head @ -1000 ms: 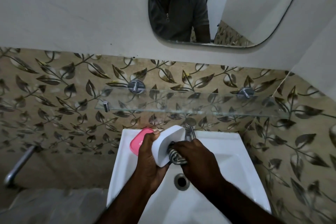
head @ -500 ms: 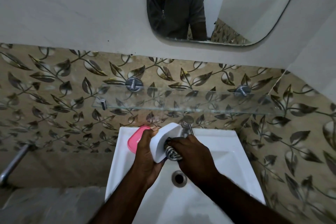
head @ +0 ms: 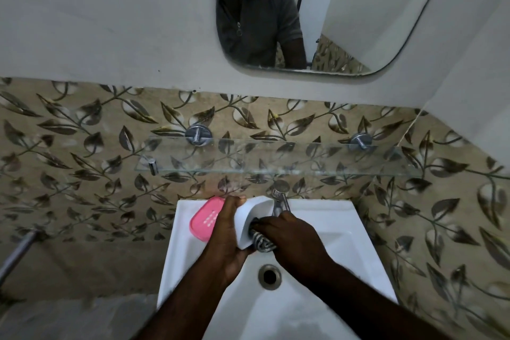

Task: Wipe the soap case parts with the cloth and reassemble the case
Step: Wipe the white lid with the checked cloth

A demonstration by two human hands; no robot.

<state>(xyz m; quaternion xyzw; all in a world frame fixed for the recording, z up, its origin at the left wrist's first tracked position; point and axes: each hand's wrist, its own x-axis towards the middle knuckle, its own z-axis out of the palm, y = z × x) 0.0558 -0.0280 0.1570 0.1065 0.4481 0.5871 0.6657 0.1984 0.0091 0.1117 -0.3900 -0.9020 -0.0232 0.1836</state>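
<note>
My left hand (head: 225, 232) grips a white soap case part (head: 249, 217), held on edge over the back of the white sink (head: 356, 257). Pressed against the inner side of that white part is a bunched striped grey cloth (head: 262, 241), with my right hand (head: 292, 240) shut on it. A pink soap case part (head: 205, 218) with small drain slots lies on the sink's back left rim, partly hidden behind my left hand.
A chrome tap (head: 280, 199) stands right behind the white part. A glass shelf (head: 276, 163) on metal brackets juts out above the sink. The drain (head: 270, 276) lies below my hands. A mirror (head: 331, 8) hangs higher up; a metal pipe (head: 16, 254) runs at left.
My right hand has shifted the cloth slightly along the inside of the white part. The view has tilted a little. Both hands keep their grip.
</note>
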